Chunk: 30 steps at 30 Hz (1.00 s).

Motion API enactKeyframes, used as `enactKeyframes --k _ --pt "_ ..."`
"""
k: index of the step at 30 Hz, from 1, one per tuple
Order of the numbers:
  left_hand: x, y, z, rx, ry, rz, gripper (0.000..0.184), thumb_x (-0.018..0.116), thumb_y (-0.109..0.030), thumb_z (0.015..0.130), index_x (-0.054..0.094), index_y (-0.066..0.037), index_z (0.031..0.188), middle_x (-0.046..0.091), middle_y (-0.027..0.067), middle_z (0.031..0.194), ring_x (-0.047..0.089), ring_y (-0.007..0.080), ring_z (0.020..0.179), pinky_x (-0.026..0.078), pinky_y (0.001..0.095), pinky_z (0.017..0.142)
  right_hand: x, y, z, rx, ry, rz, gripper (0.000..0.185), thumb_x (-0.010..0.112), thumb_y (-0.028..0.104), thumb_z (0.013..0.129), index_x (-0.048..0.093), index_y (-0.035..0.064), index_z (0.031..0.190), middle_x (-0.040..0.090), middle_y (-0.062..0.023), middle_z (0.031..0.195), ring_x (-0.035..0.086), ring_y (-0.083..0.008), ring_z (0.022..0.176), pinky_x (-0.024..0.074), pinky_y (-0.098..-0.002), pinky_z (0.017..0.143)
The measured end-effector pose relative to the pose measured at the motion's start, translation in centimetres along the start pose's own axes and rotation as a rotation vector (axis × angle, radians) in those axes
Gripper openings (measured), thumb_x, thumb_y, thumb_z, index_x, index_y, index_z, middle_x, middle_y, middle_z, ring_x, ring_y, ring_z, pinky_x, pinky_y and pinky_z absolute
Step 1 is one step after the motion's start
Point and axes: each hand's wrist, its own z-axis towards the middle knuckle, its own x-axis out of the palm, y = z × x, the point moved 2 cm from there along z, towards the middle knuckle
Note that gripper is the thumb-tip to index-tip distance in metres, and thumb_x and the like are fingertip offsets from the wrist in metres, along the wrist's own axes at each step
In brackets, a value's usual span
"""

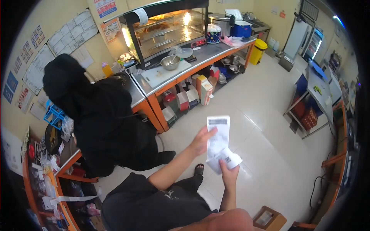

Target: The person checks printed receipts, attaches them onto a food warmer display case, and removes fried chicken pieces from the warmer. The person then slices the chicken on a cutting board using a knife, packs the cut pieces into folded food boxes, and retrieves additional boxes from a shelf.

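Both hands on paper here! The left hand (201,141) has a long white printed slip (218,140) pinched by its edge, thumb laid across the front, fingers tucked behind. And look at that slip: narrow, upright, a dark printed band near the top, fainter print running down below it. Down at its lower end, the right hand (229,172) grips a curled white piece of paper (230,159), thumb on top, a square dark code showing on the face; whether it's a separate sheet or a fold of the same one, I can't tell. The two papers overlap, held in mid-air over the pale tiled floor (250,142).

To the poses: the left forearm reaches diagonally up from a dark sleeve, the right forearm rises more steeply from a bent elbow at the bottom, and the right hand sits lower than the left. Just below the papers, a sandalled foot (199,169) on the tiles.

Further out, a person in black (108,119) stands at the left, turned toward the wall side. Beyond, a steel-topped surface (211,53) carries a white cutting board (156,78), a metal bowl (170,62) on it, and a lit glass food cabinet (165,34). Past its far end, a yellow bin (258,52)!
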Motion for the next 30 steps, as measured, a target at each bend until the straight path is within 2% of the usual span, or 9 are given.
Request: enactKeyframes --k 3,5,11,17,20,23,24,28,30 --pt "-0.9 -6.0 6.7 0.104 -0.007 -0.019 0.041 0.049 -0.015 0.098 0.046 0.003 0.135 0.06 0.0211 0.127 0.062 0.0315 0.114 0.05 0.0449 0.099 0.8 1.9 7.8 0.056 -0.013 0.038 0.032 0.069 0.002 0.087 0.057 -0.0037 0.116 0.066 -0.0086 0.105 0.063 -0.0163 0.094 0.0495 -0.0304 0.087" --pt "-1.0 -10.1 10.7 0.146 0.111 -0.064 0.044 0.045 -0.013 0.097 0.041 0.002 0.139 0.057 0.0204 0.131 0.059 0.0337 0.119 0.048 0.0448 0.101 -0.1 2.6 12.8 0.077 -0.001 0.073 0.031 0.069 0.001 0.087 0.058 -0.0038 0.116 0.066 -0.0086 0.106 0.063 -0.0156 0.095 0.0498 -0.0305 0.087" --pt "-3.5 -17.1 21.4 0.163 0.133 -0.22 0.056 0.046 -0.02 0.096 0.033 0.003 0.145 0.047 0.0249 0.141 0.051 0.0388 0.128 0.043 0.0492 0.107 -3.1 2.0 28.2 -0.003 -0.009 0.066 0.033 0.066 0.006 0.091 0.055 -0.0051 0.12 0.066 -0.009 0.107 0.063 -0.0151 0.094 0.0507 -0.0298 0.082" --pt "-8.4 -22.4 32.2 0.295 -0.031 -0.124 0.059 0.038 -0.033 0.1 0.032 0.005 0.145 0.044 0.0253 0.145 0.047 0.0417 0.13 0.036 0.0493 0.112 -3.9 -1.9 46.9 0.054 0.123 0.079 0.031 0.056 0.011 0.099 0.052 -0.0028 0.126 0.065 -0.0086 0.112 0.062 -0.0132 0.096 0.0507 -0.0283 0.084" --pt "-10.1 -26.2 37.5 0.415 -0.09 -0.049 0.06 0.039 -0.035 0.101 0.032 0.004 0.145 0.046 0.0228 0.144 0.048 0.0419 0.13 0.037 0.05 0.111 0.1 -1.1 57.7 0.02 0.28 0.058 0.031 0.055 0.012 0.1 0.052 -0.0052 0.126 0.064 -0.0096 0.111 0.061 -0.0135 0.097 0.0493 -0.028 0.085" --pt "-12.1 -29.8 40.9 0.44 -0.176 -0.009 0.054 0.038 -0.036 0.102 0.037 -0.002 0.145 0.052 0.0144 0.139 0.054 0.0291 0.126 0.045 0.0444 0.105 5.9 0.7 67.0 -0.03 0.445 0.061 0.041 0.056 0.006 0.098 0.043 -0.0035 0.135 0.063 -0.0106 0.113 0.061 -0.0135 0.099 0.0491 -0.028 0.086" --pt "-11.7 -31.5 41.7 0.51 -0.184 0.038 0.054 0.038 -0.035 0.103 0.03 -0.011 0.151 0.049 0.0101 0.143 0.053 0.0249 0.127 0.046 0.0427 0.103 8.5 1.7 70.2 -0.061 0.505 0.052 0.045 0.056 0.004 0.097 0.04 -0.0022 0.138 0.063 -0.011 0.114 0.061 -0.0136 0.099 0.049 -0.0278 0.086" --pt "-11.7 -37.3 43.1 0.614 -0.249 0.154 0.051 0.033 -0.028 0.105 0.023 -0.022 0.155 0.043 0.0073 0.148 0.05 0.024 0.13 0.045 0.0427 0.105 19.2 5.3 80.3 -0.174 0.849 -0.003 0.064 0.058 -0.002 0.094 0.027 0.0054 0.149 0.063 -0.0142 0.117 0.061 -0.0149 0.103 0.0489 -0.0263 0.085" --pt "-13.1 -40.5 44.3 0.649 -0.34 0.242 0.051 0.033 -0.028 0.105 0.023 -0.022 0.155 0.043 0.0076 0.148 0.05 0.024 0.13 0.045 0.0423 0.105 25.8 9.3 81.5 -0.308 0.877 0.054 0.073 0.055 -0.007 0.092 0.02 0.0103 0.154 0.062 -0.0168 0.121 0.061 -0.0161 0.105 0.049 -0.0265 0.087"
